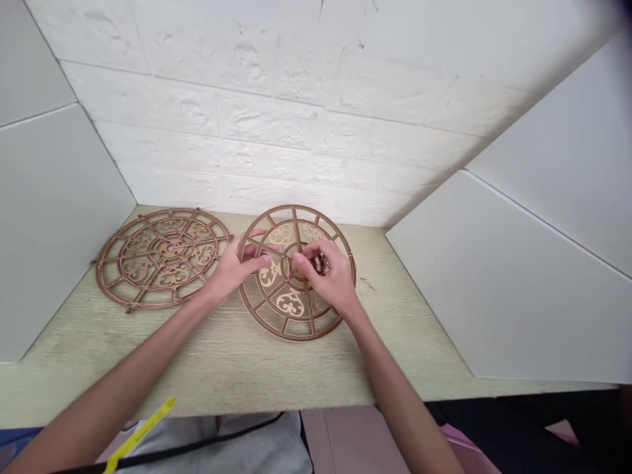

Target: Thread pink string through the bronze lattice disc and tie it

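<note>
A round brown openwork frame (290, 305) with gold scroll ornaments is tilted up above the table in front of me. My left hand (240, 263) grips its left rim, thumb in front and fingers reaching behind through the gaps. At the hub, my right hand (328, 273) is closed in a pinch, covering part of the central ring. A thin reddish wire shows beside those fingertips; whether they hold it is hidden. To the left, a similar round frame (143, 296) lies flat on the table, with reddish wire running along its rings and several small tabs on its rim.
The pale green wood-grain table (237, 375) ends at a white brick-patterned wall (266, 131). Grey panels stand on the left (54, 224) and right (533, 283). Loose thin wire (368, 286) lies right of the held frame. A yellow tag (143, 431) hangs near my lap.
</note>
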`<state>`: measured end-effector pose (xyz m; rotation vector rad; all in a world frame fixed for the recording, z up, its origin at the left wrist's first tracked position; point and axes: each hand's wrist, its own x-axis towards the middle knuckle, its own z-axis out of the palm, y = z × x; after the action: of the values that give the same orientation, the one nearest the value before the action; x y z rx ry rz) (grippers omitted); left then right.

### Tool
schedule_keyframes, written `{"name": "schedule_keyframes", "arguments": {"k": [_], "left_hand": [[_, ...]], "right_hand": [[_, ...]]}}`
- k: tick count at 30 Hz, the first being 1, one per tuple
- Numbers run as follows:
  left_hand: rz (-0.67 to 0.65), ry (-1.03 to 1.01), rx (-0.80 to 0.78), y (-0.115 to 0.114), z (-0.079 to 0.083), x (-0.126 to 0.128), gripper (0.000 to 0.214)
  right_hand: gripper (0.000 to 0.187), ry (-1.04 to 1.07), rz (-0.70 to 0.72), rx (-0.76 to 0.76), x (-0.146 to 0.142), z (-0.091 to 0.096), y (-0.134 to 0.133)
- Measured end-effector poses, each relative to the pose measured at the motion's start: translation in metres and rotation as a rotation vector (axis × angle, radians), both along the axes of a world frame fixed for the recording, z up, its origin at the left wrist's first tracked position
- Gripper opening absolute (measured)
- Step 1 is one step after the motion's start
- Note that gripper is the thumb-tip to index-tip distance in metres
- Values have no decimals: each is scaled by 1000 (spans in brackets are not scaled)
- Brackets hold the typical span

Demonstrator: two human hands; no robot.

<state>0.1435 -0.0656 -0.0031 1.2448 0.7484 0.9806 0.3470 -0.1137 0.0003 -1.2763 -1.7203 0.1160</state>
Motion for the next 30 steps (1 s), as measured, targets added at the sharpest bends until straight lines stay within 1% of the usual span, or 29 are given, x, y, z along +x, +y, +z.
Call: {"name": "schedule_keyframes", "arguments": {"k": [3, 6, 8, 11, 14, 16, 19, 21, 27, 30], "left_hand": [[-10, -4, 23, 1, -2, 0, 81], [-20, -14, 37, 1, -4, 0, 78], [-29, -32, 38, 2, -5, 0, 78], [-31, -35, 35, 2, -5, 1, 80], [-36, -19, 43, 2, -4, 1, 82], [-44, -8, 50, 2, -4, 2, 83], [-49, -1, 55, 3, -5, 2, 85], [-51, 1, 55, 3, -6, 1, 85], [-57, 16, 84, 3, -7, 0, 82], [-44, 20, 81, 4, -6, 0, 80]], "right_hand": [[28, -104, 21, -19, -3, -3, -1], [26, -158, 46, -23, -4, -4, -2], [21, -154, 67, -41, -3, -3, -3], [23, -122, 88, -75, -3, 0, -3], [24, -114, 100, -68, -3, 0, -3], [21, -123, 102, -60, -3, 0, -2], [15, -132, 91, -59, -3, -2, -2], [15, -127, 86, -60, -3, -3, -1], [20, -128, 30, -44, -5, -6, 0], [21, -123, 25, -57, -5, -7, 0]]}}
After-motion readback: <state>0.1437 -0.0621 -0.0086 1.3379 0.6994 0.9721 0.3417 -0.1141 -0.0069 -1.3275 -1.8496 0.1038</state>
